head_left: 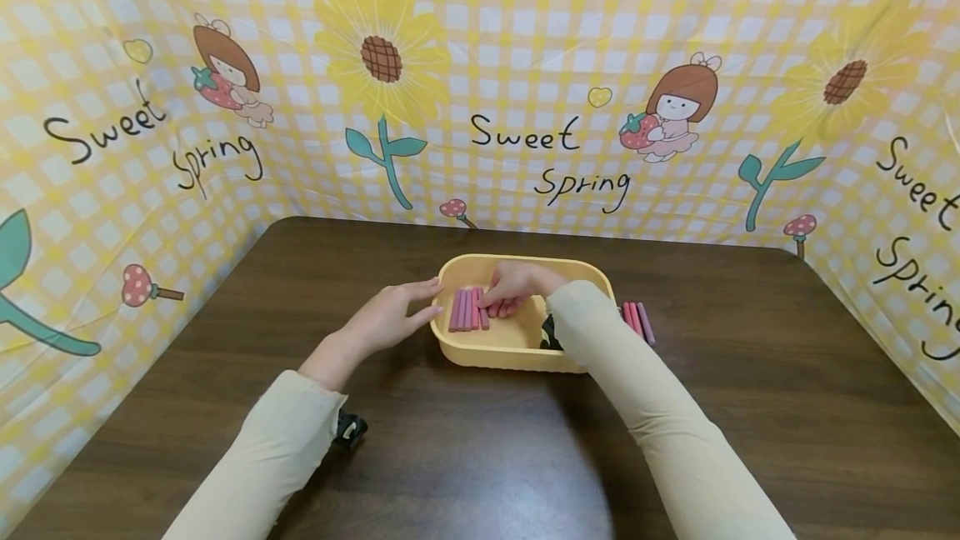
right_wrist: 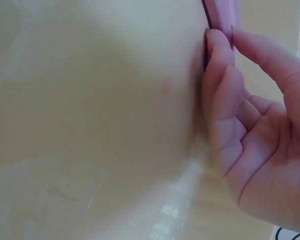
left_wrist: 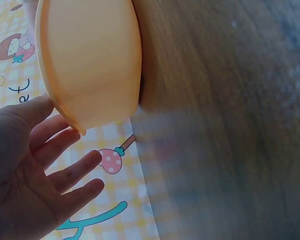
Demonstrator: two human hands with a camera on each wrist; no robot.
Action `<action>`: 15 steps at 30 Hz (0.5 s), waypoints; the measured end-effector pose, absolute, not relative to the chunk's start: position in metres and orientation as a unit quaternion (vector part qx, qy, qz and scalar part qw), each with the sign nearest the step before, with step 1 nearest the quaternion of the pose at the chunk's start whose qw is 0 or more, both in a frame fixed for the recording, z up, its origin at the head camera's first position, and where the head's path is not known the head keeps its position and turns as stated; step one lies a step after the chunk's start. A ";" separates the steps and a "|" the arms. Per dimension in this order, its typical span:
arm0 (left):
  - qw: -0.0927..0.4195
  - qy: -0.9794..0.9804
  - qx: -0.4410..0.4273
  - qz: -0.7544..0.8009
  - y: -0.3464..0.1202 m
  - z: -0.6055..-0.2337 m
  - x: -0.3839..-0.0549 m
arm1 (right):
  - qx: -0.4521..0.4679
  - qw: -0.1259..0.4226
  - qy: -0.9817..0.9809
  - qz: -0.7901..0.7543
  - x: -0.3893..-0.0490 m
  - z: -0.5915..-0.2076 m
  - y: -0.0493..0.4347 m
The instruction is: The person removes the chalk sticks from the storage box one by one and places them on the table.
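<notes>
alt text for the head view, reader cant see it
The right hand pinches a stick inside a yellow tray, next to a row of pink and purple sticks, while the left hand touches the tray's left end. More sticks lie on the brown table right of the tray.

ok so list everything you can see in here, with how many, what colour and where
container: 1, pale yellow, on the table
sticks inside: about 5, pink and purple, at the container's left end
sticks outside: at least 3, pink and purple, on the table right of the container
table: 1, dark brown, under everything
printed cloth: at least 1, yellow-and-white check, around the table
wrist devices: 2, black, one at each wrist
sleeves: 2, cream, on both arms
left hand: 1, bare, touching the container's left rim
right hand: 1, bare, inside the container, pinching a stick
</notes>
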State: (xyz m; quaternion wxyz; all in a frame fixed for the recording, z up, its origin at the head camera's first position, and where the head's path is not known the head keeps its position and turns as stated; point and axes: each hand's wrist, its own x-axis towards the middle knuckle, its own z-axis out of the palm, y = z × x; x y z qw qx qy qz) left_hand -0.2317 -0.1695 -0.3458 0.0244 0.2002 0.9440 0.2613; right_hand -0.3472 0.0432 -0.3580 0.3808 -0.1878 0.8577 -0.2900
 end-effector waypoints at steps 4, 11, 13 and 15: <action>0.022 0.944 0.201 0.260 -0.169 -0.345 -0.232 | -0.186 0.391 0.849 -0.302 -0.348 -0.359 0.044; 0.020 0.944 0.203 0.260 -0.169 -0.345 -0.232 | -0.182 0.415 0.826 -0.335 -0.349 -0.359 0.047; 0.020 0.944 0.203 0.260 -0.169 -0.345 -0.231 | -0.181 0.419 0.821 -0.343 -0.349 -0.359 0.048; 0.021 0.944 0.202 0.259 -0.170 -0.345 -0.232 | -0.181 0.421 0.816 -0.353 -0.350 -0.359 0.050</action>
